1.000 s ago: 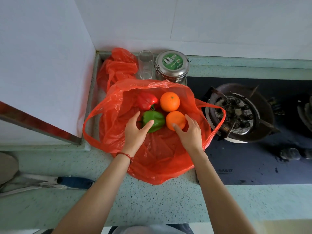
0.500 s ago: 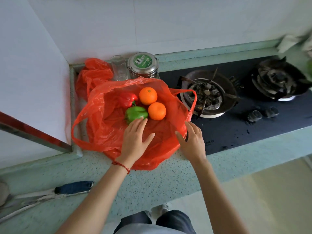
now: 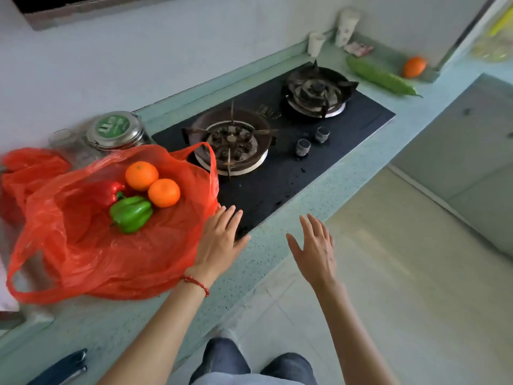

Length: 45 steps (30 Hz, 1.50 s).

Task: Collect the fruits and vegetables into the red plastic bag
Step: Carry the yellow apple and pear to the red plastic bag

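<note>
The red plastic bag lies open on the green counter at the left. Inside it rest a red pepper, a green pepper and two oranges. My left hand is open, fingers spread, just at the bag's right edge over the counter. My right hand is open and empty, hovering beyond the counter's front edge. Far right on the counter lie a long green gourd and another orange.
A black two-burner gas stove fills the counter between the bag and the far produce. A metal tin with a green lid and a glass stand behind the bag. A second red bag sits at the far left. A blue-handled tool lies bottom left.
Both hands have come out of the bag and moved right, empty. My view has swung right, bringing the gourd and the far orange into sight.
</note>
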{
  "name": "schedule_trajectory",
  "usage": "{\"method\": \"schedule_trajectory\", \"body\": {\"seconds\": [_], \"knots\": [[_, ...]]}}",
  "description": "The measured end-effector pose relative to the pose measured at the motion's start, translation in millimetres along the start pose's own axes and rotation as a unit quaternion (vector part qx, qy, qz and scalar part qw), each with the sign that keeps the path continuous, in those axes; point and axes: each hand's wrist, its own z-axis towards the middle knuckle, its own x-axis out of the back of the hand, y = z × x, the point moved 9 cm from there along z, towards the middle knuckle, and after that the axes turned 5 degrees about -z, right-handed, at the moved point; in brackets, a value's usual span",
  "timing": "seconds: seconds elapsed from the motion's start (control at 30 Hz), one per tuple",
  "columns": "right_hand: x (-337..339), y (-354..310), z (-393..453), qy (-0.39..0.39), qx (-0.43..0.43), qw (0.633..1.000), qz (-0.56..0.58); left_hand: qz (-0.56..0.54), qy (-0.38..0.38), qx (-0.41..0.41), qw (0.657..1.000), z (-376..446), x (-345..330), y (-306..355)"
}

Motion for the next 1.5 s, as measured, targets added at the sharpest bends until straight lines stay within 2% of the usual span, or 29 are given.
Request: {"method": "schedule_trajectory", "body": {"seconds": [0.33, 0.63, 0.83, 1.03, 1.27, 1.5], "knots": [[66, 149, -81, 0.078, -0.153, 0.985, -0.026, 0.028, -0.048, -0.152, 0.987, 20, -56, 160], [112, 245, -172, 0.136, -0.309, 0.940, -0.049, 0.006, -0.110, -0.287, 0.952, 8, -106, 296], [135, 280, -239, 0.171, -0.420, 0.889, -0.067, 0.010, -0.140, -0.415, 0.899, -11, -134, 380], [149, 294, -304, 0.197, -0.522, 0.826, -0.082, -0.009, -0.175, -0.513, 0.840, -37, -158, 434], [145, 298, -350, 0.209, -0.596, 0.772, -0.072, -0.020, -0.217, -0.567, 0.795, -60, -180, 465], [147, 312, -358, 0.212, -0.621, 0.752, -0.066, -0.028, -0.233, -0.585, 0.776, -58, -196, 487]]}}
